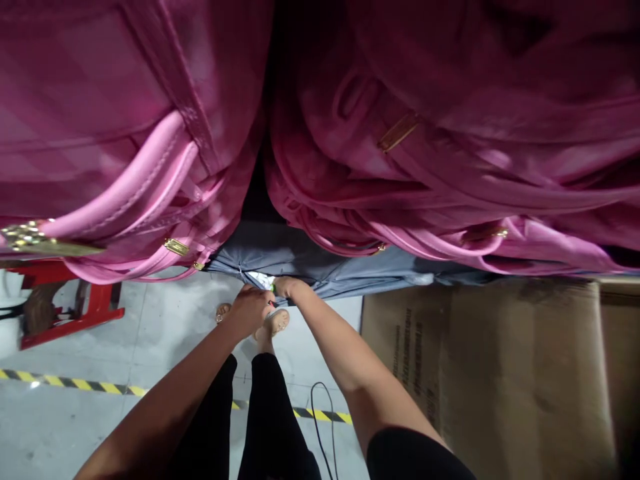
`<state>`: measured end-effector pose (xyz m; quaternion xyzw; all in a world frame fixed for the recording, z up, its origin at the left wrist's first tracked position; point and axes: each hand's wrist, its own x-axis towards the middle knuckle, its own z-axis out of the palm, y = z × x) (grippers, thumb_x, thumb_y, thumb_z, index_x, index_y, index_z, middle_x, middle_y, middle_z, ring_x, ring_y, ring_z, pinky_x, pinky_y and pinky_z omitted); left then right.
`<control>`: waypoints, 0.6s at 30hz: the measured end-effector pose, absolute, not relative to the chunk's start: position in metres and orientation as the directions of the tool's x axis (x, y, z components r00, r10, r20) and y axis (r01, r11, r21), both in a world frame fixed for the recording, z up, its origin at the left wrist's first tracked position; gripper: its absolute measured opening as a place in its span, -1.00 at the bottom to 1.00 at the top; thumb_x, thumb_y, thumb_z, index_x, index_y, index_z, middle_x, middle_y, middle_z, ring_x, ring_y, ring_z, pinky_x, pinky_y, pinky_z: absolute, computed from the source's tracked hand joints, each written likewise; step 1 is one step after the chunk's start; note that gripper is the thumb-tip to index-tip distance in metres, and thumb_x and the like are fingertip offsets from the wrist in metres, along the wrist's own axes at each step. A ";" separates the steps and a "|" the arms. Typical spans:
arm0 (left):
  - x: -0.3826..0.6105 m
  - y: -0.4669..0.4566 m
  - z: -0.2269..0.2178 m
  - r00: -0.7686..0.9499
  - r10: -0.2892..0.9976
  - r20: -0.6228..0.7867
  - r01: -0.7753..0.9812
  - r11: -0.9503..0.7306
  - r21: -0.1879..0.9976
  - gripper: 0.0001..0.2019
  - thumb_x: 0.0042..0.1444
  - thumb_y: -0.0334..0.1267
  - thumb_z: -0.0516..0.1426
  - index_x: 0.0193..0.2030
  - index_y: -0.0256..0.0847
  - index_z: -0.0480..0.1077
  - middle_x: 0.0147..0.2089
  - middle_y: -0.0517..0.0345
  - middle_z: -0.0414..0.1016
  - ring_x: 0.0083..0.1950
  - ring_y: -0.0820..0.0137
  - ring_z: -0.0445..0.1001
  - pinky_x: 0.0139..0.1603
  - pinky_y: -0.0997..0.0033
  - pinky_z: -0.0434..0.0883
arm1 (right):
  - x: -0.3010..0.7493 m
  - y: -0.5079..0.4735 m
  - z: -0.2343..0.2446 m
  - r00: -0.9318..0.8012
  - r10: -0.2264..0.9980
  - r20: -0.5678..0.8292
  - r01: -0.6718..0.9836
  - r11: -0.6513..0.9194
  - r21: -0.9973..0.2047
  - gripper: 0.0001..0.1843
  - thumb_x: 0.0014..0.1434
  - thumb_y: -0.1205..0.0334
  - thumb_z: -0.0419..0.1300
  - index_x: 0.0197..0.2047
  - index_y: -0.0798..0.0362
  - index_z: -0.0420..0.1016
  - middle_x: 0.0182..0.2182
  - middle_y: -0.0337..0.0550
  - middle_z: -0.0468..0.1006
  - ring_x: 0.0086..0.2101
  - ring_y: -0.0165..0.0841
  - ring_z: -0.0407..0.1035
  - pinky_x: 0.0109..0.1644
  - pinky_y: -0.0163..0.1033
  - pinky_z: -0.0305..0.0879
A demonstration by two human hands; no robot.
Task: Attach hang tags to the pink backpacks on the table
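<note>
The left bag (125, 100) and the right bag (450, 100) sit side by side, with a narrow gap between them. A fabric sheet (310, 263) lies under both. The left grip (250, 308) and the right grip (287, 288) meet at its near edge. A cardboard box (490, 373) stands to the right. A frame (75, 313) stands on the floor (165, 333) at far left.

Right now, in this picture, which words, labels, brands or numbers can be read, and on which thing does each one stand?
Cardboard box: dark printed lines on its side, too blurred to read.
Gold plate on the right pink bag: no letters can be made out.
White patch on the grey cloth: nothing legible.
No text can be quoted.
</note>
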<state>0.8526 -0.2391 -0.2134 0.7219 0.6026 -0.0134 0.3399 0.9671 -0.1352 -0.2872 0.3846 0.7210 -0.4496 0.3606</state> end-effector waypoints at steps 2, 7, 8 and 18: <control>0.849 -0.240 -0.211 0.311 0.846 -0.434 0.860 -0.055 0.508 -0.89 0.17 -0.27 0.12 -0.22 -0.19 0.45 -0.24 0.13 0.58 -0.17 0.29 0.49 0.02 0.26 0.24 | 0.967 -0.147 -0.291 -0.442 0.213 -0.871 0.884 0.266 -0.384 -0.64 0.06 0.34 0.23 -0.03 0.17 0.49 -0.08 0.04 0.56 -0.14 -0.29 0.46 -0.07 -0.28 0.33; 0.853 -0.235 -0.208 0.305 0.855 -0.419 0.831 -0.023 0.556 -0.87 0.19 -0.30 0.09 -0.22 -0.22 0.46 -0.24 0.12 0.56 -0.13 0.30 0.49 0.03 0.28 0.25 | 0.972 -0.149 -0.300 -0.373 0.246 -0.895 0.924 0.187 -0.334 -0.63 0.02 0.27 0.27 -0.07 0.17 0.52 -0.12 0.07 0.58 -0.17 -0.21 0.47 -0.13 -0.24 0.36; 0.855 -0.235 -0.207 0.295 0.861 -0.415 0.826 -0.010 0.564 -0.87 0.19 -0.30 0.09 -0.22 -0.22 0.46 -0.24 0.11 0.56 -0.12 0.30 0.48 0.04 0.28 0.24 | 0.973 -0.148 -0.301 -0.379 0.247 -0.892 0.922 0.179 -0.342 -0.67 0.02 0.30 0.25 -0.10 0.16 0.54 -0.13 0.02 0.59 -0.17 -0.22 0.46 -0.14 -0.28 0.35; 0.784 -0.327 -0.197 -0.101 0.923 -0.372 0.575 0.359 0.735 -0.82 0.16 -0.26 0.11 -0.13 -0.17 0.46 -0.17 0.15 0.56 -0.12 0.40 0.48 -0.06 0.47 0.33 | 0.978 -0.149 -0.287 -0.422 0.453 -0.785 0.899 0.321 -0.297 -0.48 0.29 0.30 -0.26 -0.01 0.19 0.50 -0.05 0.11 0.54 0.03 -0.23 0.40 0.09 -0.22 0.28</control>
